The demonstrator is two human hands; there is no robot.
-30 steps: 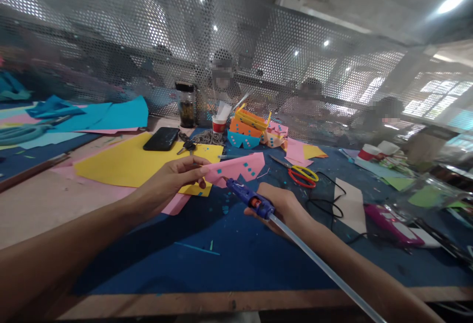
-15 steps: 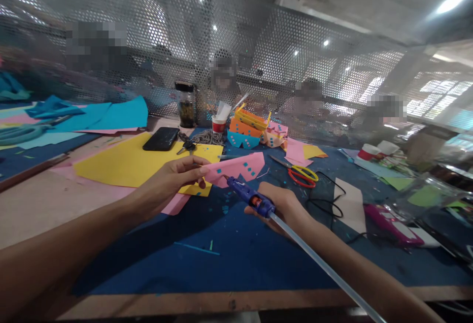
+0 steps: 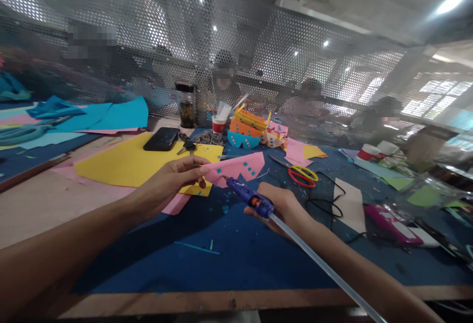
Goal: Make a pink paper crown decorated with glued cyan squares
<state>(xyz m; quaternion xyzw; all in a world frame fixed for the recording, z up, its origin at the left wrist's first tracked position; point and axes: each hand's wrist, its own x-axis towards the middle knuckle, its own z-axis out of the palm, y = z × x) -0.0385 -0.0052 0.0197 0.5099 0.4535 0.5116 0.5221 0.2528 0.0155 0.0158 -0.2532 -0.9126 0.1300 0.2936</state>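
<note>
My left hand (image 3: 185, 175) pinches the left end of a pink paper mask (image 3: 236, 165), which carries small blue squares. It is held up above the blue table covering (image 3: 207, 274). Wrapped in my right hand (image 3: 283, 202) is a blue hot glue gun (image 3: 251, 198), its nozzle at the mask's lower edge near my left fingers. Whether the tip touches the paper I cannot tell. A long translucent glue stick (image 3: 321, 264) sticks out of the gun's back end. Yellow paper (image 3: 114, 163) lies beneath and behind my left hand.
Scissors (image 3: 299, 174) with red and yellow handles lie beyond my right hand, near a black cord (image 3: 328, 200). Finished-looking paper masks (image 3: 246, 128) are stacked at the back. A phone (image 3: 161, 139), keys (image 3: 187, 145), a jar (image 3: 185, 106) and a paper cup (image 3: 219, 124) stand or lie behind.
</note>
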